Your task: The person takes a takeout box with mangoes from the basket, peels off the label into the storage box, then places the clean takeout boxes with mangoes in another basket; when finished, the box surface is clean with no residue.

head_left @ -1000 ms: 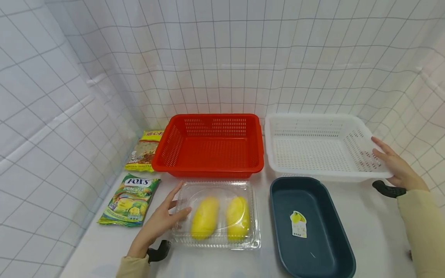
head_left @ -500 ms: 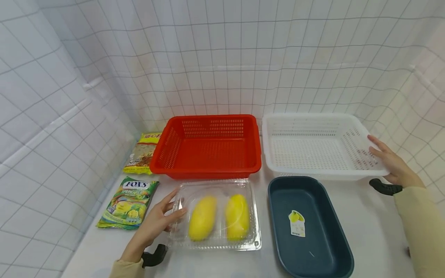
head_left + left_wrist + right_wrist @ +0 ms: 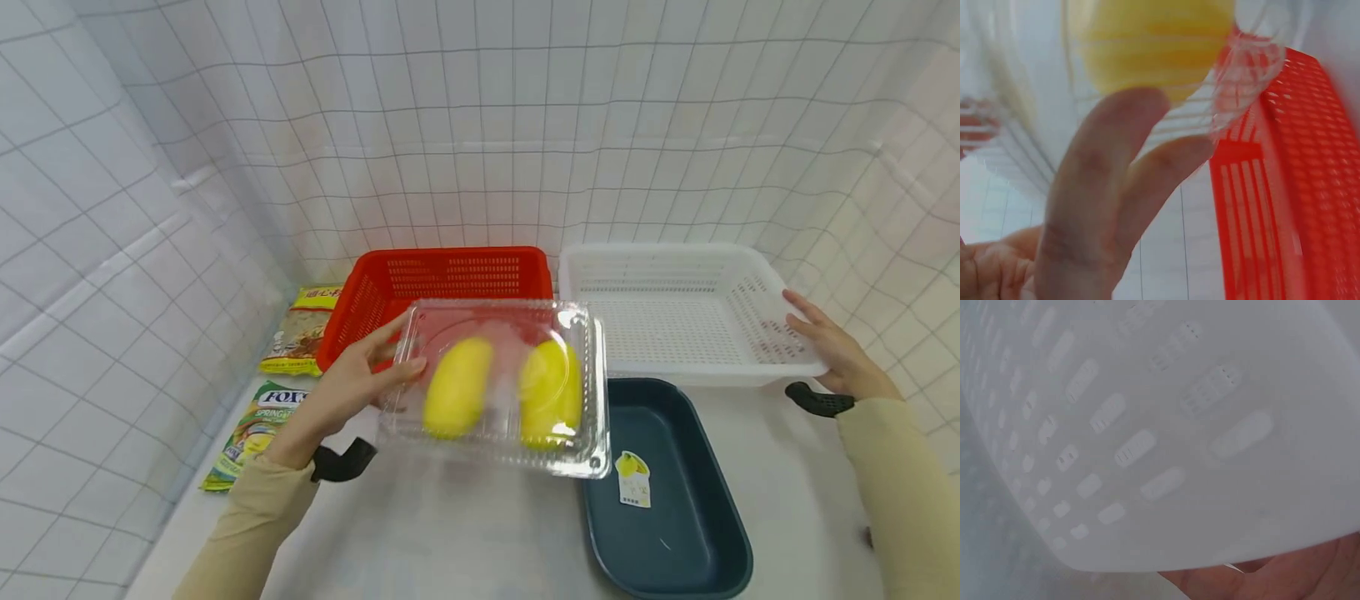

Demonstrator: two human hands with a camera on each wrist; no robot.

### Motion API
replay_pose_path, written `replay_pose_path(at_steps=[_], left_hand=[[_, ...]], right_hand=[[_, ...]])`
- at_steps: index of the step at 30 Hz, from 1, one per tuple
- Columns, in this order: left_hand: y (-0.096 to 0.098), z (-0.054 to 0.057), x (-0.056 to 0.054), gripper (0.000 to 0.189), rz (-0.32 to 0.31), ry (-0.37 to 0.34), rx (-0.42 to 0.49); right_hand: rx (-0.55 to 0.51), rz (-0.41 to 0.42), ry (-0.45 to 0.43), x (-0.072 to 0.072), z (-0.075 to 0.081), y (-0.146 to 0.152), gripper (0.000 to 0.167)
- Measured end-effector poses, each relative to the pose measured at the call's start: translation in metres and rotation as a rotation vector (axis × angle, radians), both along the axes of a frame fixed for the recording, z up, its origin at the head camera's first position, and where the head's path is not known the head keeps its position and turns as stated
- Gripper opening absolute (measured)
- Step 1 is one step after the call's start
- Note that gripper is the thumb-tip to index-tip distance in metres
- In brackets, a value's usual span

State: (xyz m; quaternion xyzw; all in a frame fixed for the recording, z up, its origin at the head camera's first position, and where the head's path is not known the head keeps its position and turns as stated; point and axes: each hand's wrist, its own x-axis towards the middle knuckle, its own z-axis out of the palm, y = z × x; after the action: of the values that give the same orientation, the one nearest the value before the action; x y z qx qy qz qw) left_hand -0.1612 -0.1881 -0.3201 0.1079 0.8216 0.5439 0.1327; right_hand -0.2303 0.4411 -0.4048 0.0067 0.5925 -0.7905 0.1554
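My left hand (image 3: 348, 387) grips the left side of a clear plastic clamshell box (image 3: 602, 408), thumb along its lid. Two yellow mangoes, the left one (image 3: 459, 387) and the right one (image 3: 551, 396), lie inside. The box is raised and tilted, overlapping the red basket (image 3: 341, 325) and the dark blue tray (image 3: 675, 500) in the head view. From the left wrist, two fingers (image 3: 1107, 169) press against the ribbed side of the box. Over at the right, my right hand (image 3: 847, 350) holds the right end of the white basket (image 3: 720, 373); its lower fingers are hidden there.
A green Fox's candy bag (image 3: 251, 433) and a yellow food packet (image 3: 296, 337) lie at the left. In the tray lies a small white label (image 3: 633, 483) with a yellow picture. A grid-patterned cloth (image 3: 480, 125) hangs behind the baskets.
My left hand has lifted the clamshell box off the table and carried it up and to the right, tilting it. The right hand stays at the white basket. The head view has shifted slightly.
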Motion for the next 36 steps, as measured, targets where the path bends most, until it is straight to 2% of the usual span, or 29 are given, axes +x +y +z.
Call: replay_pose_path(at_steps=[3, 5, 9, 12, 17, 19, 23, 26, 28, 30, 33, 36], left_hand=[[0.024, 0.011, -0.033, 0.074, 0.003, 0.017, 0.001], [0.042, 0.018, -0.055, 0.074, 0.006, 0.014, 0.028], [0.080, 0.025, -0.093, 0.079, 0.011, 0.003, 0.087], [0.107, 0.021, -0.116, 0.080, 0.003, 0.016, 0.109], [0.153, 0.006, -0.147, 0.079, 0.022, 0.007, 0.142], [0.171, 0.000, -0.155, 0.078, 0.022, -0.017, 0.165], [0.206, -0.010, -0.164, 0.077, 0.038, -0.066, 0.183], [0.228, -0.017, -0.168, 0.078, 0.079, -0.085, 0.114], [0.239, -0.023, -0.171, 0.072, 0.079, -0.071, 0.029], [0.248, -0.029, -0.174, 0.066, 0.065, -0.050, -0.056], [0.260, -0.038, -0.177, 0.060, 0.024, -0.032, -0.136], [0.270, -0.042, -0.177, 0.070, 0.007, -0.053, -0.185]], right_hand=[[0.003, -0.002, 0.005, -0.002, 0.002, 0.000, 0.061], [-0.033, 0.006, 0.007, -0.004, 0.003, 0.000, 0.061], [-0.076, 0.009, -0.003, -0.006, 0.003, -0.001, 0.061], [-0.069, 0.001, -0.015, -0.006, 0.002, -0.002, 0.062], [-0.037, -0.009, -0.019, -0.007, 0.000, -0.004, 0.062], [-0.021, -0.009, -0.017, -0.007, 0.000, -0.003, 0.061], [-0.024, -0.005, -0.011, -0.007, 0.000, -0.001, 0.061], [-0.038, -0.004, -0.013, -0.007, 0.000, 0.000, 0.061], [-0.029, -0.009, -0.016, -0.008, 0.000, -0.001, 0.061], [-0.018, -0.015, -0.018, -0.007, -0.001, -0.002, 0.061], [-0.001, -0.026, -0.018, -0.005, -0.002, -0.002, 0.061], [0.013, -0.032, -0.005, -0.003, -0.002, -0.001, 0.061]])
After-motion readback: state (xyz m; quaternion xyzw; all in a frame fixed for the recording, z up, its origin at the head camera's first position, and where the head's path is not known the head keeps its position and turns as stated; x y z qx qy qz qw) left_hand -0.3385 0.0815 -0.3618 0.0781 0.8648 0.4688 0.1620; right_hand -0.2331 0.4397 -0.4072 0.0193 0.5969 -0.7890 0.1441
